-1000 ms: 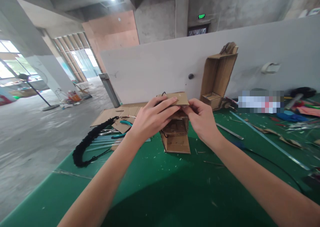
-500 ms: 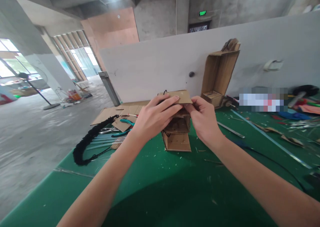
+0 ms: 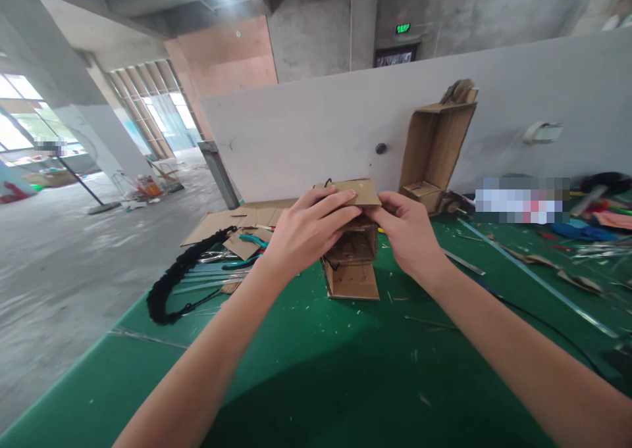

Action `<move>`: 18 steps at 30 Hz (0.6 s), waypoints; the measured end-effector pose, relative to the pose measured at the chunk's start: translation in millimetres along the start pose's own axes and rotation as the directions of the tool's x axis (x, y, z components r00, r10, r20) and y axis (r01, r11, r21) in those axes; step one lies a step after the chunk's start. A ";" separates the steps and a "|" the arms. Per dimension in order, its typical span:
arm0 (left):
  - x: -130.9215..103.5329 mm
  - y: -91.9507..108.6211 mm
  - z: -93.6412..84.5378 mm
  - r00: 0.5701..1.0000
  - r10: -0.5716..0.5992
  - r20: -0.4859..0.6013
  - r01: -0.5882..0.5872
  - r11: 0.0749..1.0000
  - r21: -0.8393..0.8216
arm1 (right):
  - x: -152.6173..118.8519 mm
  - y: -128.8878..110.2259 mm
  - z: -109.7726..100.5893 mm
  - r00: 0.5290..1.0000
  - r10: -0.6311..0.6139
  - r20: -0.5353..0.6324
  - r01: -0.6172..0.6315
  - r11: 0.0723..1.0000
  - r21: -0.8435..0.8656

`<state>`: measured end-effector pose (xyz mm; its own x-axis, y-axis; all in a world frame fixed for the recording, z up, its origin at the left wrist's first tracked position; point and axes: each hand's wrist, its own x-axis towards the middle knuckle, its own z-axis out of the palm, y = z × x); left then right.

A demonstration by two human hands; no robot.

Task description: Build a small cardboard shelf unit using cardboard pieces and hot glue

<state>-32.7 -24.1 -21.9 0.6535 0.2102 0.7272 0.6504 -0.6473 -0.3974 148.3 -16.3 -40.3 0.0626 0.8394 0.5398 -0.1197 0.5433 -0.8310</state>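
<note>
A small cardboard structure [image 3: 353, 280] with open compartments stands upright on the green table, a flat cardboard piece [image 3: 363, 191] on its top. My left hand [image 3: 309, 231] lies over the left part of that top piece, fingers close together and gripping it. At its right edge my right hand [image 3: 407, 227] pinches the same piece between thumb and fingers. A thin black loop [image 3: 328, 182] sticks up beside the left fingers. The inside of the upper compartment is partly hidden by the left hand.
Left on the green table [image 3: 316, 369] lie a black fuzzy strip [image 3: 170, 280], teal-handled tools [image 3: 241, 262] and flat cardboard [image 3: 207, 227]. A tall open cardboard box [image 3: 429, 149] stands against the white panel [image 3: 306, 132]. Metal strips [image 3: 464, 262] and scraps lie right.
The view has shifted slightly. My right fingers have moved a little at the edge of the top cardboard piece; my left hand keeps its place on it.
</note>
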 end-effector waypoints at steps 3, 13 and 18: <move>-0.2 -0.1 0.4 1.000 0.002 -0.006 -0.002 1.000 -0.018 | -0.4 -0.2 -0.9 1.000 -0.019 0.010 0.020 0.999 -0.040; -0.3 0.7 0.8 0.999 0.030 0.020 -0.030 0.999 0.021 | -0.4 5.6 -5.7 0.993 -0.113 0.032 0.117 0.966 -0.232; 0.0 2.0 1.2 1.000 0.028 0.007 -0.029 0.999 0.038 | -1.0 7.5 -6.6 0.984 -0.178 0.000 0.170 0.936 -0.309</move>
<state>-30.9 -24.5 -23.5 0.6744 0.1968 0.7116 0.6457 -0.6246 -0.4392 153.9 -12.9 -48.0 0.0827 0.7290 0.6795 0.2048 0.6548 -0.7275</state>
